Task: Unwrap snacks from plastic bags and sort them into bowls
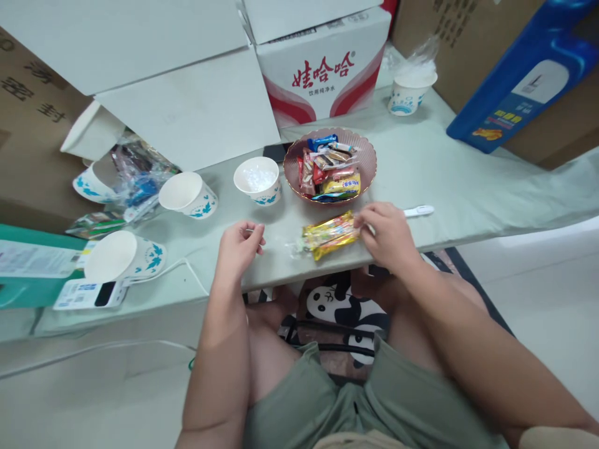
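Observation:
Near the table's front edge lies a yellow snack packet (344, 229), with crinkled clear plastic (302, 245) over its left part. The fingers of my right hand (386, 236) are pinched at the packet's right end. To the left of it, my left hand (239, 248) hovers over the table edge with thumb and fingers pressed together; whatever is between them is too small to make out. A pink, gold-rimmed bowl (368, 163) of wrapped snacks stands just behind the packet. Beside the bowl is a paper cup (264, 193) with clear plastic inside.
A white thermometer-like stick (420, 211) lies right of my right hand. More paper cups (187, 194), a white device (91, 294) with a cable and a bag of wrappers (140, 168) are at the left. White boxes (322, 75) and a blue bottle (519, 87) line the back.

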A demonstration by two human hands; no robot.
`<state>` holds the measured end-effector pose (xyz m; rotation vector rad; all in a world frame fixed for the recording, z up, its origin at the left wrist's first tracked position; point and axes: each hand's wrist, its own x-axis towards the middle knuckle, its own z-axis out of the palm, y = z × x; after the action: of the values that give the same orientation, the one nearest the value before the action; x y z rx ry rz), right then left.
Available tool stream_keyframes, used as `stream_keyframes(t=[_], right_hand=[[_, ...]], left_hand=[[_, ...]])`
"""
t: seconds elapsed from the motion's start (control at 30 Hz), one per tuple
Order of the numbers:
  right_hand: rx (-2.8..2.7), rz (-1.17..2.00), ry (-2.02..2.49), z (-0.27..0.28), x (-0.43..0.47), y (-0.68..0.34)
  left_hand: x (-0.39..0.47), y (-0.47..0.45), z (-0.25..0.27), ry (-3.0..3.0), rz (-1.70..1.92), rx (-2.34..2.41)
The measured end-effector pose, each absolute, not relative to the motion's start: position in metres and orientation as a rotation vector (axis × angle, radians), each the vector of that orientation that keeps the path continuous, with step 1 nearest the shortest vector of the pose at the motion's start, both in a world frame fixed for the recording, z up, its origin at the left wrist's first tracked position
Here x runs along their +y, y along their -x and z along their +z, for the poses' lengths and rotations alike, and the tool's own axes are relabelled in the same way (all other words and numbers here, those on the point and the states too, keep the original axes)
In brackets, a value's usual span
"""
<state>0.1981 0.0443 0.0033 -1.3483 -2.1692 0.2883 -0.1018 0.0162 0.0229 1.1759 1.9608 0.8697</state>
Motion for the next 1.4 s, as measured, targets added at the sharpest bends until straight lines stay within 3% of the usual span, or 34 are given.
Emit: stream_keyframes(t=[0.17,0.33,0.53,0.67,0.83,0.93,1.07,1.2,1.4], right_hand=[[-2.162,0.164,1.325,0.012,0.027,-0.197],[-2.469,0.056,1.117,0.008,0.011,-0.181],[-2.528,-0.056,1.000,0.006,0.010,-0.182],[-2.570,0.009,0.969,0.015,0.008,-0.184],[-2.715,0.267,1.030,0.028,0.001,-0.181],[-2.814,0.392,1.180,0.030,-0.002,-0.181],[-2.740,0.364,1.439,0.021,0.003,-0.181],[-2.688,0.316,1.198,0.006,0.011,-0.173],[-2.709,0.212,1.103,-0.011,0.015,-0.162]], left_hand=[[0.012,0.085,0.026,-1.548,0.934,1.816],[0.008,0.056,0.016,-2.015,0.718,1.547],[0.015,0.061,0.013,-1.928,0.678,1.759],[0.013,0.063,0.022,-1.884,0.846,1.821],[0.011,0.054,0.018,-2.108,0.679,1.608],[0.016,0.052,0.013,-1.982,0.628,1.755],[0.022,0.050,0.011,-1.640,0.849,1.832],[0.023,0.042,0.013,-1.119,1.007,1.573],[0.018,0.036,0.023,-0.662,0.889,1.223]])
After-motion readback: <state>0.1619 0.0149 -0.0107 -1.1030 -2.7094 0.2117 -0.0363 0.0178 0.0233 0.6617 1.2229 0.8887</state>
